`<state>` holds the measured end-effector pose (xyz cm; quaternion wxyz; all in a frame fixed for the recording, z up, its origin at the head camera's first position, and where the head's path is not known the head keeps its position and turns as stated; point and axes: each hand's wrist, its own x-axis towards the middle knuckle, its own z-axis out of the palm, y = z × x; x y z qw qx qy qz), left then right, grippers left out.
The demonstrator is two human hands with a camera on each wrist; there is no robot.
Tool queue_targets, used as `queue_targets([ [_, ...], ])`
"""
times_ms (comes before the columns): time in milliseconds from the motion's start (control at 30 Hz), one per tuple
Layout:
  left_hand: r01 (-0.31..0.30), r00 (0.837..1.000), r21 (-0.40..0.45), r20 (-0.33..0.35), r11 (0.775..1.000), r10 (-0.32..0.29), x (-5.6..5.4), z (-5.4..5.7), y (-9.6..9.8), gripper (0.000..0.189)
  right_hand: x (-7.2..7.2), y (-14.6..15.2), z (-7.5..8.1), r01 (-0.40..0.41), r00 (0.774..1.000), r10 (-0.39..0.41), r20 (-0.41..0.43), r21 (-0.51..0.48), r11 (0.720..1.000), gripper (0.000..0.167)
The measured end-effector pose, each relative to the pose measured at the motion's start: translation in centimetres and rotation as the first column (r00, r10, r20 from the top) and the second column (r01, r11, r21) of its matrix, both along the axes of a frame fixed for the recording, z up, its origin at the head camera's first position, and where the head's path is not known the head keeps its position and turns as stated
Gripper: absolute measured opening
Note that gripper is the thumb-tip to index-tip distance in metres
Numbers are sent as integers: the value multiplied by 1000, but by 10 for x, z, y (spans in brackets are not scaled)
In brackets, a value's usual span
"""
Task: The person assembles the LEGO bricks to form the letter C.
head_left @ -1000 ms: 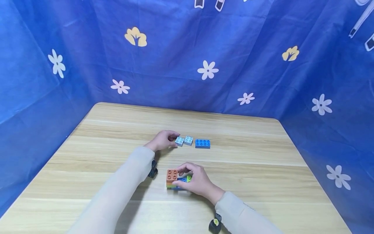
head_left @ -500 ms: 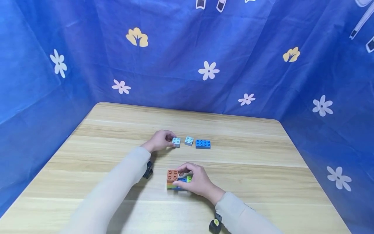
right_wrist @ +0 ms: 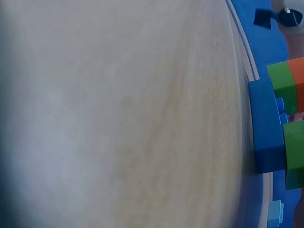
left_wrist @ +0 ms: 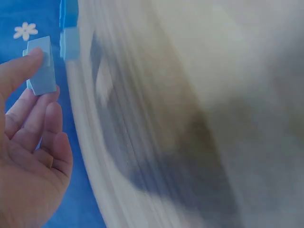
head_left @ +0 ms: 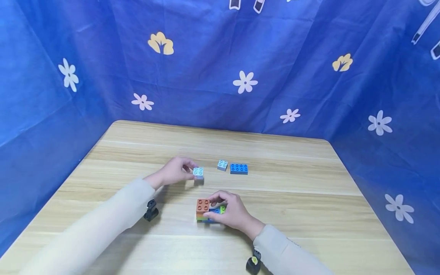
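My left hand pinches a light blue two-by-two toy brick between thumb and fingers, left of the table's middle. In the left wrist view the thumb lies on one side of that brick, with the other fingers loosely bent below. Nearer the front, my right hand holds a small brick stack with thumb in front and fingers behind. The right wrist view shows the stack's long blue base brick, with a green brick at one end and green and orange bricks at the other.
A second light blue brick lies farther back on the wooden table, beside a long blue brick. Blue cloth with flower prints hangs behind the table and along both sides.
My left hand has drawn the light blue brick leftward and toward the front, away from the other light blue brick. The right hand and the stack have stayed in place.
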<state>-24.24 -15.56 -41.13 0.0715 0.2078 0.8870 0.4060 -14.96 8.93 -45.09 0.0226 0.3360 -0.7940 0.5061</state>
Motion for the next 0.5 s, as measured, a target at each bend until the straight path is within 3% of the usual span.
queue_targets([
  [500, 90, 995, 34, -51, 995, -88, 53, 18, -3, 30, 1, -1, -1, 2, 1000, -2, 1, -4, 1000, 34],
])
